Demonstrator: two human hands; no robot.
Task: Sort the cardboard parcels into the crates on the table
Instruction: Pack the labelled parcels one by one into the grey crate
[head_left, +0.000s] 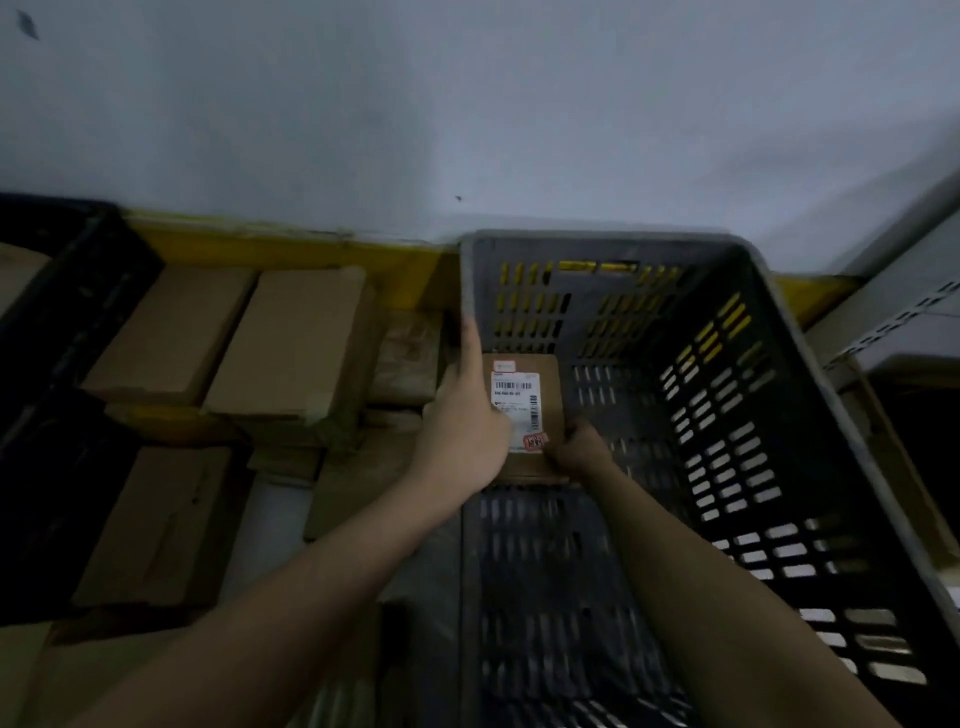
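A small cardboard parcel with a white barcode label and a red sticker sits inside the grey slotted crate, near its far left corner. My left hand lies along the parcel's left side, fingers stretched toward the crate's left wall. At the parcel's near right corner, my right hand grips the edge with curled fingers. Both forearms reach in over the crate's near side.
Several plain cardboard parcels lie stacked on the table left of the crate. A black crate stands at the far left. A yellow ledge runs along the grey wall behind. Metal shelving is at the right.
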